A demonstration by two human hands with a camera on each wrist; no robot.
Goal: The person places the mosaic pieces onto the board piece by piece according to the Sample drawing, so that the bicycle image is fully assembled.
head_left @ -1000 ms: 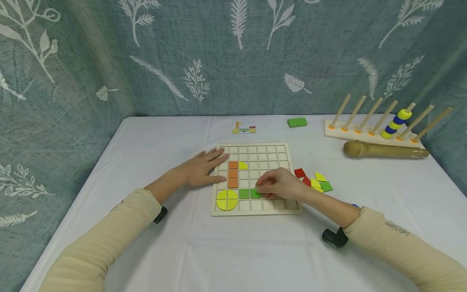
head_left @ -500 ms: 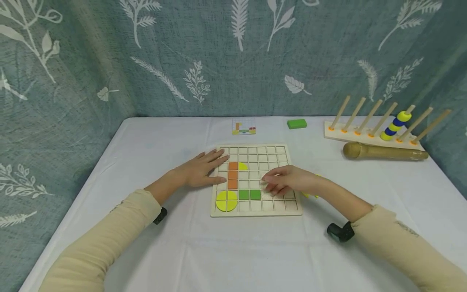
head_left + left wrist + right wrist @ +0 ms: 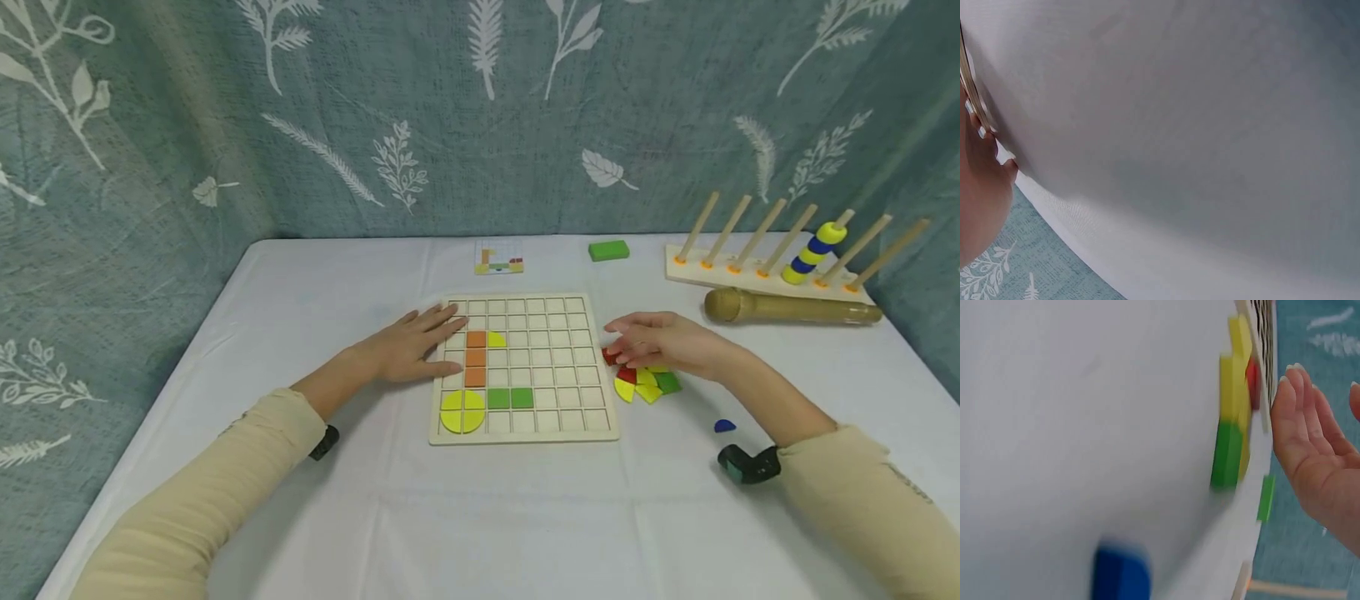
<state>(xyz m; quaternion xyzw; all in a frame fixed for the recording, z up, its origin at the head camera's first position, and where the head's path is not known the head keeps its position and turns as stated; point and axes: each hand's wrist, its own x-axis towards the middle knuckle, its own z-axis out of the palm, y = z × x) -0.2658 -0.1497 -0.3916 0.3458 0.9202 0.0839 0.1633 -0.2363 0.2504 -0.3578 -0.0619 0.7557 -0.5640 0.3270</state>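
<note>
A wooden grid board lies flat on the white table. My left hand rests spread on the board's left edge. On the board sit a column of orange square tiles, a yellow quarter-circle tile, two green square tiles and a yellow circle of quarter pieces. My right hand hovers over the loose pile right of the board, fingertips close to a red tile; the right wrist view shows its fingers extended and thumb apart, holding nothing. Yellow tiles and a green tile lie under it.
A blue half-round piece lies near the right wrist. Behind stand a picture card, a green block and a pegged rack with yellow and blue rings on one peg. A brown rod lies before the rack.
My right hand has let go of the second green tile on the board, lifted and moved right to the loose pile. The left hand has stayed put.
</note>
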